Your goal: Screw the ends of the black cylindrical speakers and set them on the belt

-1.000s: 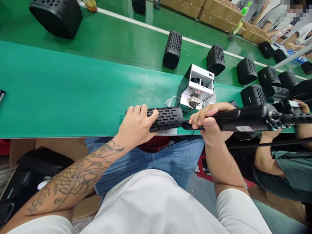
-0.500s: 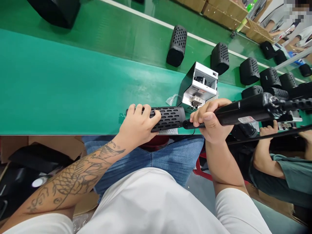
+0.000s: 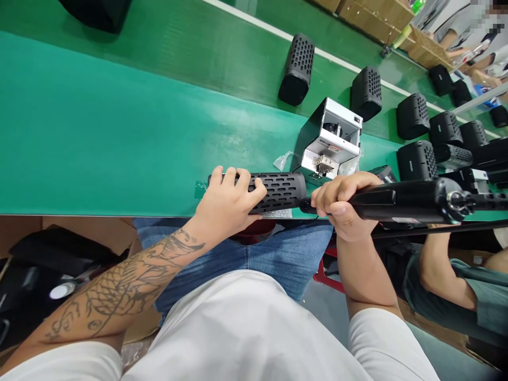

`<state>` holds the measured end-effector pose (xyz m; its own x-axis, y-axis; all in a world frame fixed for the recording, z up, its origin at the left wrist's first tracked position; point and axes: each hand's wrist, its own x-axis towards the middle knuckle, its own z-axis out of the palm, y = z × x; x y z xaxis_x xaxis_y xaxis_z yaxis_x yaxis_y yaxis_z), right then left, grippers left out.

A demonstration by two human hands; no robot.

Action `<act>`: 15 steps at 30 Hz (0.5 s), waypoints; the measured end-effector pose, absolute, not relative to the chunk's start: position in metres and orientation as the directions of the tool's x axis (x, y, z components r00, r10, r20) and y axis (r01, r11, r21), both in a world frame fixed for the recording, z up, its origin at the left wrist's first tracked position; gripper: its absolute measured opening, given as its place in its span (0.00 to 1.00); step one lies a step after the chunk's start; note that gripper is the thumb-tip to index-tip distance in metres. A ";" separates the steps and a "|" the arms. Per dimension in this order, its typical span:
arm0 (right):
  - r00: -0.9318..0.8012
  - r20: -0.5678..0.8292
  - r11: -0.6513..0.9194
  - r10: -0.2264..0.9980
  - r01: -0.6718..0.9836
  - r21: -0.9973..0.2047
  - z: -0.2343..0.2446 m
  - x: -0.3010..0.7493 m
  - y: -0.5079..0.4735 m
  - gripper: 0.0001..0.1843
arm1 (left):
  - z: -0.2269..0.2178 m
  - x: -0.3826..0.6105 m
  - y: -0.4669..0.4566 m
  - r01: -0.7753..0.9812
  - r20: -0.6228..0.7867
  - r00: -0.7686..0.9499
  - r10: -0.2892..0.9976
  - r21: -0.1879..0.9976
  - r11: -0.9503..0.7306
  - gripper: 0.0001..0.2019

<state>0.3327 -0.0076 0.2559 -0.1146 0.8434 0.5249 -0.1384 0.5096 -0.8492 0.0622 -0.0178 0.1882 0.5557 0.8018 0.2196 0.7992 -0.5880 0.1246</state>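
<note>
My left hand [image 3: 234, 198] is closed over a black perforated housing [image 3: 282, 190], which lies on its side along the near edge of the green bench. In my right hand [image 3: 347, 203] is a black electric screwdriver [image 3: 400, 202], held level with its tip end pointing left at the right end of the housing. The exact contact at the bit is hidden. Just behind the tool stands a silver and black screw feeder [image 3: 329, 143]. Under the housing a piece of bubble wrap [image 3: 280, 214] shows at the bench edge.
Several black perforated housings stand upright on the dark green belt, one [image 3: 297, 70] behind the feeder and others to the right. A small clear plastic bag [image 3: 282, 160] lies beside the feeder. At right a co-worker's arm [image 3: 440, 264] is close. Cardboard boxes [image 3: 369, 21] line the back.
The screwdriver's rear end has dropped, so the tool now lies more level. The co-worker's hand at right has passed out of sight behind it. My left hand keeps its hold on the housing.
</note>
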 end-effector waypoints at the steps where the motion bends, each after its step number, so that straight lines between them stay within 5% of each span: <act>1: -0.128 0.533 0.515 0.837 -0.149 -0.844 0.255 0.333 -0.009 0.29 | 0.190 0.061 -0.017 0.797 0.211 0.559 0.802 0.131 -0.590 0.34; 8: -0.066 0.552 0.541 0.831 -0.136 -0.830 0.267 0.346 0.005 0.26 | 0.191 0.045 -0.012 0.745 0.192 0.602 0.775 0.216 -0.631 0.32; 12: 0.217 0.611 0.607 0.761 0.096 -0.789 0.268 0.374 0.050 0.31 | 0.185 0.038 -0.016 0.727 0.252 0.580 0.774 0.268 -0.632 0.34; 15: 0.222 0.577 0.539 0.786 0.210 -0.815 0.257 0.392 0.078 0.35 | 0.173 0.025 -0.018 0.679 0.345 0.538 0.769 0.363 -0.638 0.36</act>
<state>0.3918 0.0784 0.2568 0.2223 0.7859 0.5771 0.2105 0.5392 -0.8154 0.0253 -0.0175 0.1734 0.5384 0.7690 0.3446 0.6792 -0.6381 0.3627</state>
